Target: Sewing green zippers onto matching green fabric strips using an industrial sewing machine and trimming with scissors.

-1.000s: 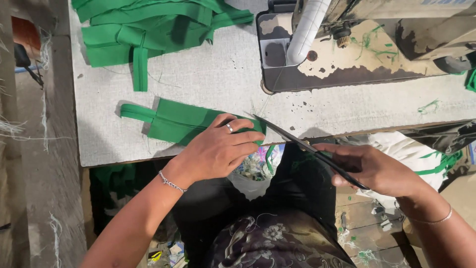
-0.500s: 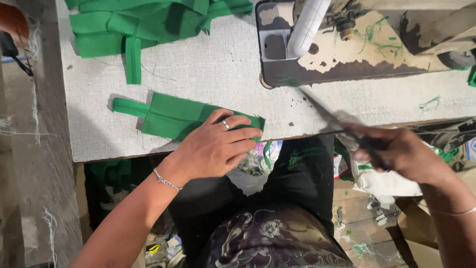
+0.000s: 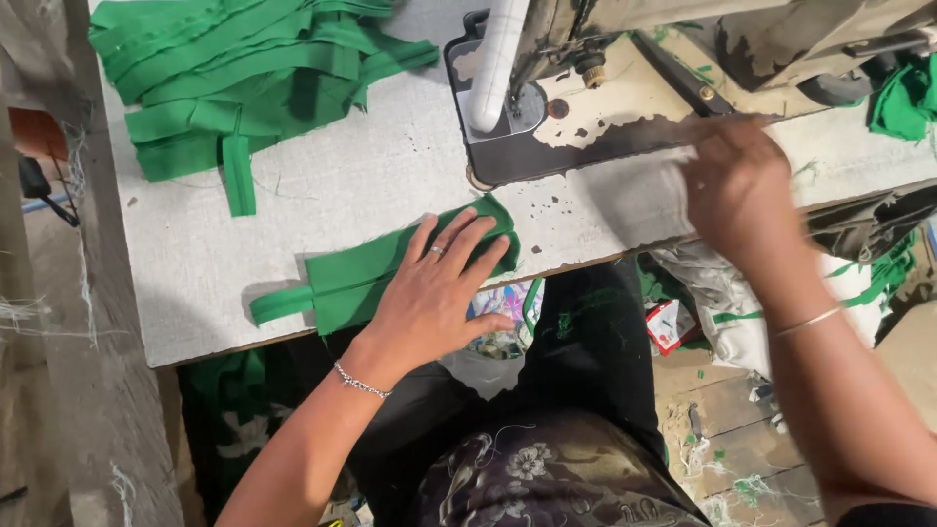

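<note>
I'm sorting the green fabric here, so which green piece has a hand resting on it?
The folded green piece at the table's near edge, under the left hand. The green pile at the far left corner lies untouched.

The right hand (image 3: 737, 181) is motion-blurred, so its fingers and grip cannot be made out. The left hand (image 3: 434, 293) hides part of the green fabric piece (image 3: 356, 278). The green fabric pile (image 3: 234, 78) is cut off by the top edge.
</note>
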